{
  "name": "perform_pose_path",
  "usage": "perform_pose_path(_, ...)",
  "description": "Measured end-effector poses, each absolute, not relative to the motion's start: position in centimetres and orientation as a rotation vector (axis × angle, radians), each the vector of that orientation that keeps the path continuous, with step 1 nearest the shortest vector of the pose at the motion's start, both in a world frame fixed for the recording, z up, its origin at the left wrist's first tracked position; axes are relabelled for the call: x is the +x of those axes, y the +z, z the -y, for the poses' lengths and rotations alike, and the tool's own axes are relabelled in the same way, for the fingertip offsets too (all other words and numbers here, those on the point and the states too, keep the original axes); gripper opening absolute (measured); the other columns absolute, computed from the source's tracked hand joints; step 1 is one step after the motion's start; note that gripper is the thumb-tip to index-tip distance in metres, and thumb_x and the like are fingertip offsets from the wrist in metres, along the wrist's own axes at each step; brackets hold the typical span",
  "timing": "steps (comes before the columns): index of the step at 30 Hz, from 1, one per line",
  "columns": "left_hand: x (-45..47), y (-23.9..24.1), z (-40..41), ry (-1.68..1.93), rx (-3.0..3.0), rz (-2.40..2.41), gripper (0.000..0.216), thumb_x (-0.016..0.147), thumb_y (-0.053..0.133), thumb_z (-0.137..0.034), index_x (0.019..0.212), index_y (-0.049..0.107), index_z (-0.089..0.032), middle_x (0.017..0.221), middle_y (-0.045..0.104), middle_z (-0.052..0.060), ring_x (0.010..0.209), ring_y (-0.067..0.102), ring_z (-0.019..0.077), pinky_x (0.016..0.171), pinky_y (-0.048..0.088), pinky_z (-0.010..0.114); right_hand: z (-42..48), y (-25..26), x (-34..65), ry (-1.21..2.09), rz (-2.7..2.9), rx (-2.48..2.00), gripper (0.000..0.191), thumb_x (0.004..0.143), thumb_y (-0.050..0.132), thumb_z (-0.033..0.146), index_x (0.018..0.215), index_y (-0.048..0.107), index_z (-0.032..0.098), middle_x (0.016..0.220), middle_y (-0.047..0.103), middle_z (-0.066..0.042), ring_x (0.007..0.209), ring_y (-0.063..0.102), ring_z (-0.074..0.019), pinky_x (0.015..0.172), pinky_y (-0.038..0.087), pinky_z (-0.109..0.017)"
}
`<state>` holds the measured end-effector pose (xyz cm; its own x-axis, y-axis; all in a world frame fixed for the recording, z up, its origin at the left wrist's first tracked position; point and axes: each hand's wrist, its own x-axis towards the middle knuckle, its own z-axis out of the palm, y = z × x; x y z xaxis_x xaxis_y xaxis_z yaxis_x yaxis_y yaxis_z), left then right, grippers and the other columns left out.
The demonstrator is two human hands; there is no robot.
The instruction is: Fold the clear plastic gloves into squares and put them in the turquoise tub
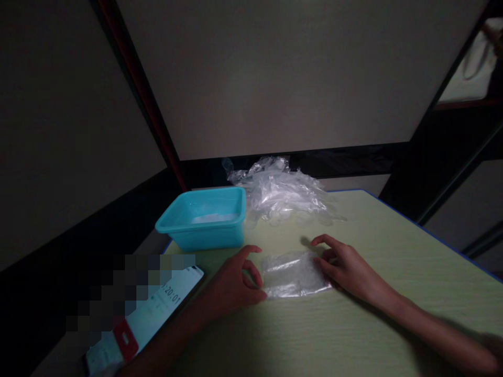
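A clear plastic bag point(293, 277) lies flat on the pale table in front of me, between my two hands. My left hand point(238, 277) is at the bag's left edge. Its fingers are curved and apart, and the thumb tip is by the near left corner. Over the right edge of the bag is my right hand point(346, 264), index finger stretched out and thumb apart from it, resting at the plastic. Neither hand shows a grip around anything.
A turquoise plastic basin point(214, 235) with something whitish inside stands at the back left. Beside it is a heap of crumpled clear plastic point(279, 191). A lit phone point(151, 319) showing a timer lies at the left. The table point(373, 235) has a blue edge.
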<state>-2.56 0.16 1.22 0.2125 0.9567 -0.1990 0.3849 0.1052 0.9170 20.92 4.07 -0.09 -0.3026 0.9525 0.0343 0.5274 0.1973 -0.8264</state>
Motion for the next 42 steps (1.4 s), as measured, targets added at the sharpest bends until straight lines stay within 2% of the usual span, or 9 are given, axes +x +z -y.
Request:
perform_pose_path(5,-2.3,0.9,-0.2,0.704,1.447,-1.378,0.061,0.054,0.060,0.001,0.110,0.042,-0.016,0.063,0.057,-0.008,0.051,0.055,0.0092,0.047,0.039,0.017,-4.0,0.2,20.9,0.880,1.972,-1.383,0.021,0.075,0.043,0.027,0.094,0.046,0.018,0.051,0.056,0.003,0.039,0.050,-0.0133,0.039,0.037,-0.024)
perform_pose_path(21,-1.7,-0.1,-0.2,0.778,1.402,-1.378,0.063,0.054,0.057,0.004,0.110,0.039,-0.017,0.058,0.051,-0.013,0.044,0.052,0.0072,0.042,0.038,0.016,-4.4,-1.0,21.7,0.300,2.247,-1.454,0.024,0.078,0.042,0.020,0.099,0.052,0.015,0.057,0.058,-0.001,0.049,0.055,-0.0182,0.048,0.038,-0.028)
perform_pose_path(24,-1.7,-0.2,-0.2,0.799,1.388,-1.366,0.062,0.054,0.056,0.004,0.109,0.039,-0.018,0.057,0.050,-0.014,0.042,0.051,0.0068,0.041,0.039,0.015,-4.0,-0.5,22.1,0.179,2.252,-1.395,0.021,0.078,0.041,0.017,0.094,0.055,0.016,0.070,0.062,-0.006,0.058,0.059,-0.0194,0.052,0.044,-0.030)
perform_pose_path(27,-1.6,-0.4,-0.2,0.816,1.379,-1.371,0.061,0.054,0.055,0.004,0.108,0.039,-0.018,0.056,0.049,-0.014,0.042,0.053,0.0073,0.041,0.039,0.016,-2.9,0.0,21.9,0.195,2.346,-1.164,0.025,0.087,0.036,0.019,0.100,0.058,0.016,0.094,0.064,-0.012,0.080,0.063,-0.0209,0.069,0.052,-0.034)
perform_pose_path(29,-1.6,-0.4,-0.3,0.815,1.385,-1.370,0.060,0.054,0.055,0.004,0.108,0.039,-0.018,0.056,0.049,-0.014,0.042,0.054,0.0078,0.041,0.039,0.016,-2.2,0.1,21.5,0.205,2.476,-1.038,0.033,0.090,0.039,0.028,0.116,0.054,0.015,0.115,0.060,-0.015,0.103,0.058,-0.0239,0.087,0.049,-0.040)
perform_pose_path(32,-1.6,-0.4,-0.2,0.812,1.390,-1.372,0.062,0.053,0.056,0.003,0.108,0.039,-0.018,0.057,0.049,-0.014,0.042,0.054,0.0081,0.041,0.039,0.016,-1.9,-0.3,21.0,0.158,2.679,-0.957,0.054,0.089,0.043,0.041,0.135,0.039,0.012,0.139,0.040,-0.016,0.127,0.038,-0.0291,0.104,0.032,-0.050)
perform_pose_path(35,-1.6,-0.3,-0.2,0.802,1.383,-1.375,0.062,0.053,0.056,0.002,0.109,0.040,-0.018,0.057,0.049,-0.013,0.042,0.053,0.0080,0.041,0.040,0.016,-2.2,-0.9,21.0,0.179,2.781,-0.951,0.064,0.090,0.038,0.048,0.140,0.027,0.010,0.144,0.028,-0.017,0.132,0.026,-0.0301,0.106,0.023,-0.054)
perform_pose_path(42,-2.7,0.5,-0.3,0.691,1.421,-1.412,0.059,0.057,0.059,-0.005,0.112,0.043,-0.019,0.062,0.049,-0.011,0.041,0.050,0.0084,0.038,0.038,0.017,-2.5,-1.6,21.5,0.225,2.779,-0.931,0.069,0.089,0.037,0.052,0.143,0.015,0.016,0.145,0.023,-0.015,0.133,0.022,-0.0285,0.107,0.021,-0.052)
